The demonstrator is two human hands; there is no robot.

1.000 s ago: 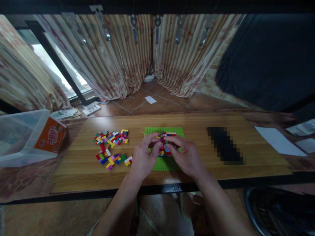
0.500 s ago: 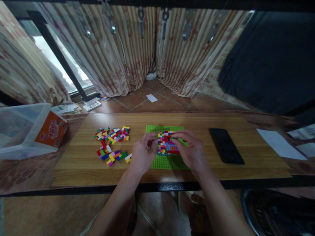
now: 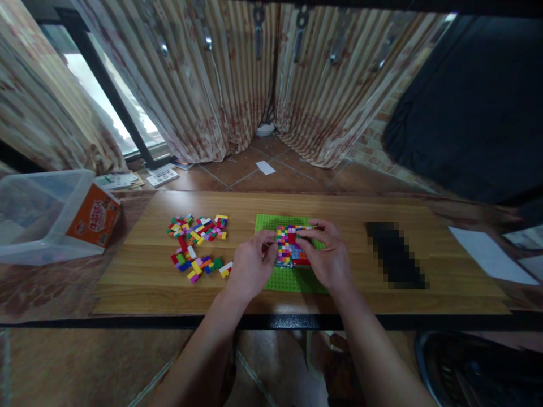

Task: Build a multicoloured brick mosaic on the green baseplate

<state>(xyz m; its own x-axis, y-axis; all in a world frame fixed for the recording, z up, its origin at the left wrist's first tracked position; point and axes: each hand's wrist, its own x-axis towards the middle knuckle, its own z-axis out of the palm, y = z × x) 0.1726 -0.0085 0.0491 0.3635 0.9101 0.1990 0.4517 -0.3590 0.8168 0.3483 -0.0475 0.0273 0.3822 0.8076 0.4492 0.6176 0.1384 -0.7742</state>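
A block of many-coloured toy bricks (image 3: pixel 292 242) sits on a green studded baseplate (image 3: pixel 288 281) in the middle of the table. At its left edge, my left hand (image 3: pixel 253 263) is closed, thumb and forefinger gripping the side of the block. My right hand (image 3: pixel 330 257) reaches over the right part of the block, covering some of it. Its thumb and forefinger are drawn together on the upper bricks; whatever is between them is too small to make out. Loose toy bricks (image 3: pixel 197 263) lie in a spread heap to the left of my hands.
A dark, pixelated oblong (image 3: pixel 396 254) lies on the wooden table (image 3: pixel 139 271) at right. Past the table's left end stands a clear plastic bin (image 3: pixel 42 217) with an orange label. White paper (image 3: pixel 487 254) lies off to the right. The black table edge (image 3: pixel 288 322) runs along the front.
The whole view has shifted slightly, so the table things appear a little further right. Both hands stay at the brick block; the right fingers have moved slightly over its top.
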